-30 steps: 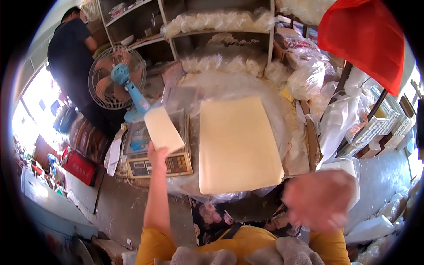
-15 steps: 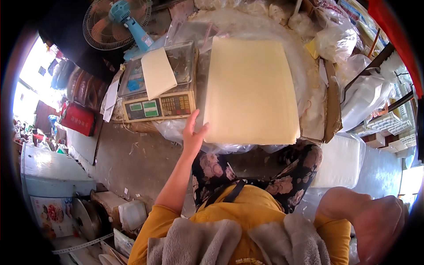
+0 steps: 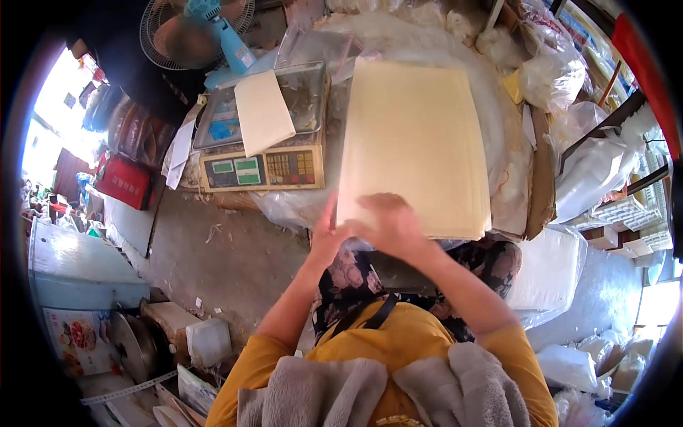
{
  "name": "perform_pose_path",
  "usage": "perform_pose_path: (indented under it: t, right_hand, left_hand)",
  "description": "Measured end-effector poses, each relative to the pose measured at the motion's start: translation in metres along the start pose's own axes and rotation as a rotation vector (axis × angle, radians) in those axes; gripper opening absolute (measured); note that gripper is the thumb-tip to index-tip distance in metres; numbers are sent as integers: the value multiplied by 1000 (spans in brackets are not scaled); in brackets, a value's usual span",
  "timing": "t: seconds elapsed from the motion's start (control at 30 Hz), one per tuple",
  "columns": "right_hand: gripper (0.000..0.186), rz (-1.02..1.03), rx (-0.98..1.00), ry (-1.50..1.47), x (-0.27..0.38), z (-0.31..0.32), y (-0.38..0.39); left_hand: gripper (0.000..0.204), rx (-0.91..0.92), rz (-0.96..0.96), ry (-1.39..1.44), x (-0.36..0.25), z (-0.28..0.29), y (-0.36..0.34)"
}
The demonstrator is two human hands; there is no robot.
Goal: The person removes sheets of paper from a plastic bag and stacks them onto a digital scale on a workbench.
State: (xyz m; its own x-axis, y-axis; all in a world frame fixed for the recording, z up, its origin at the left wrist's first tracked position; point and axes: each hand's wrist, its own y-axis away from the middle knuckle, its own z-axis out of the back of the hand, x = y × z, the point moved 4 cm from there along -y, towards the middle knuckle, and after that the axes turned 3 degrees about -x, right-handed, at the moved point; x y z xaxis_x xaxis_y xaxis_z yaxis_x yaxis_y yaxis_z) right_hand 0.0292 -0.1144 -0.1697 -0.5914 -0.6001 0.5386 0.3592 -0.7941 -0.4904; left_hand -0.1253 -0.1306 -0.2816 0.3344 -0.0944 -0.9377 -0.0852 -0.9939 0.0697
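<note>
In front of me lies a large stack of cream paper sheets (image 3: 416, 142), its edges fairly even. My left hand (image 3: 329, 233) is at the near left corner of the stack, fingers stretched up along its side, open. Over the near edge of the paper, close beside the left hand, is my right hand (image 3: 393, 222). Motion smears its fingers, so whether they grip a sheet cannot be made out. Left of the stack stands a digital scale (image 3: 267, 169) with a smaller cream sheet (image 3: 263, 112) on its pan.
A blue fan (image 3: 213, 28) stands behind the scale. Clear plastic bags (image 3: 555, 75) and a cardboard edge (image 3: 541, 171) line the right side. A plastic-wrapped white block (image 3: 548, 274) is near my right knee. At lower left are a light-blue cabinet (image 3: 82, 260) and a pot lid (image 3: 131, 349).
My right hand has come from the far lower right to the near edge of the paper stack. The left hand has shifted slightly right and down, staying at the corner.
</note>
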Motion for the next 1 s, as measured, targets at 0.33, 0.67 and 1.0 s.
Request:
perform_pose_path:
  t: [0.33, 0.67, 1.0]
  right_hand:
    - [3, -324, -314, -89, -84, 39, -31]
    - [31, -514, 105, 216, -167, -19, 42]
    - [29, 288, -350, 421, 15, 176, -67]
  left_hand:
    - [67, -51, -468, -872, -53, -29, 3]
    - [81, 118, -454, -1604, 2, -69, -70]
    - [79, 98, -445, -1615, -11, -64, -59]
